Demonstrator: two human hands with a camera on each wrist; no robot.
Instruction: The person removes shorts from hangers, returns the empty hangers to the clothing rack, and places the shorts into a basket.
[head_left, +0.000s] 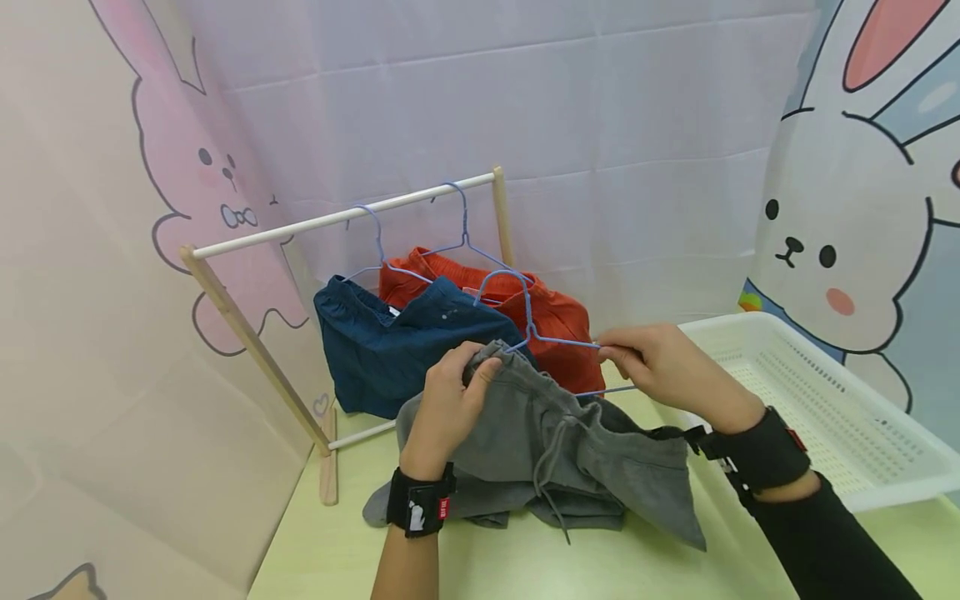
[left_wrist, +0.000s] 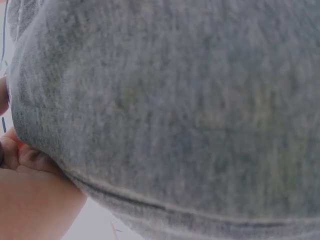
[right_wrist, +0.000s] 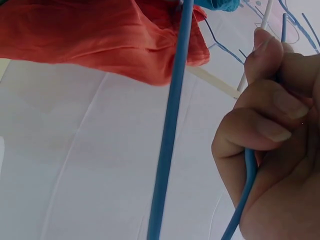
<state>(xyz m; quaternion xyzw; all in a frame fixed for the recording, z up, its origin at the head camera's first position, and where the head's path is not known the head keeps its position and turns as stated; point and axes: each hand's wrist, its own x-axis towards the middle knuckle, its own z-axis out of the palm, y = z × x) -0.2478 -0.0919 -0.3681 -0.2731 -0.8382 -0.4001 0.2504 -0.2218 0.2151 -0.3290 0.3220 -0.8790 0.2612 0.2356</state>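
Observation:
Grey drawstring shorts (head_left: 517,417) hang bunched above the table, their lower part lying on it. My left hand (head_left: 450,400) pinches the waistband at its left end; in the left wrist view the grey cloth fills most of the picture, beside part of the hand (left_wrist: 35,190). A blue wire hanger (head_left: 562,340) stands upright over the waistband, its left end hidden behind the cloth. My right hand (head_left: 660,362) grips the hanger's right shoulder. In the right wrist view the fingers (right_wrist: 265,120) curl round the blue wire, and the hanger's bottom bar (right_wrist: 172,120) runs past them.
Behind the shorts stands a rack with a white rail (head_left: 300,227) and wooden posts. Dark blue shorts (head_left: 375,350) and red shorts (head_left: 566,325) hang from it on blue hangers. A white plastic basket (head_left: 862,392) sits at the right on the pale green table (head_left: 525,575).

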